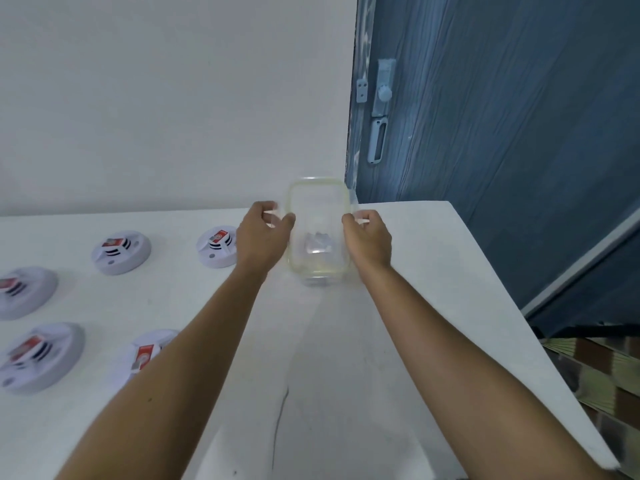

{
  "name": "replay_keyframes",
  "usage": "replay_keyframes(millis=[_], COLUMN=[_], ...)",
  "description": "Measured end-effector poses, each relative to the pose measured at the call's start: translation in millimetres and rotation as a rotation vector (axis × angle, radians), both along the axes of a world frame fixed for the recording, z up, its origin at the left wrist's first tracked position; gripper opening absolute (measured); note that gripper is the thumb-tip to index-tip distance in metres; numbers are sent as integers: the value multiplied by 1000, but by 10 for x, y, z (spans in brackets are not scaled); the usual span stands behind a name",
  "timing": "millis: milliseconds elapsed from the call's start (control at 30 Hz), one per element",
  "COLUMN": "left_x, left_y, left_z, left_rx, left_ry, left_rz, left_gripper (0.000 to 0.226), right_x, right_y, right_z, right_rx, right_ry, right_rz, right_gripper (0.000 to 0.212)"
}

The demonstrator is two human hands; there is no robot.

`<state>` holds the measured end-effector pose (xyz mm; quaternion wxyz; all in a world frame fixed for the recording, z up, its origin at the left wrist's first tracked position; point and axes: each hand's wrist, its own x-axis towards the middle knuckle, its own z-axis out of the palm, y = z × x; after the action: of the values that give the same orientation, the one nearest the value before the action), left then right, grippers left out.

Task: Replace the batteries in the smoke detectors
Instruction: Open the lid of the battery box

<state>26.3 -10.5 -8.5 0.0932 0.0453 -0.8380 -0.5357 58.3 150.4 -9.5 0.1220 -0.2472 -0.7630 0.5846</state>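
White walls and a blue door (502, 133) back a white bench (433, 306) where a person grips a clear plastic container (317, 233) at its far right part. Left hand (265, 233) clamps the container's left side, right hand (369, 237) its right side, fingers curled over the rim. Something pale and blurred lies inside. Five white smoke detectors (121, 252) with red labels sit on the bench's left side, apart from the container.
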Motion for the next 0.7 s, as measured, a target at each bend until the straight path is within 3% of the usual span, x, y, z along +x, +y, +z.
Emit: replay_keyframes(millis=[167, 333, 433, 500, 567, 633, 700], left_x=[292, 644, 837, 906, 935, 940, 949], left_y=[-212, -435, -500, -499, -474, -461, -456], left_z=[264, 395, 356, 304, 240, 115, -52], left_rx=[-65, -64, 114, 224, 277, 182, 33], left_ry=[150, 86, -5, -116, -250, -321, -335], left_rz=[-124, -283, -391, -419, -369, -337, -340], left_gripper=[33, 26, 9, 24, 39, 42, 28], right_x=[306, 597, 721, 779, 822, 868, 893], right_y=[68, 145, 167, 183, 193, 177, 159], right_z=[92, 10, -12, -65, -157, -252, -320], right_rx=[-109, -134, -433, -568, -536, -405, -265], right_ry=[199, 278, 314, 275, 191, 128, 71], right_rz=[63, 192, 255, 245, 269, 321, 353], right_gripper=[15, 13, 8, 14, 31, 44, 29])
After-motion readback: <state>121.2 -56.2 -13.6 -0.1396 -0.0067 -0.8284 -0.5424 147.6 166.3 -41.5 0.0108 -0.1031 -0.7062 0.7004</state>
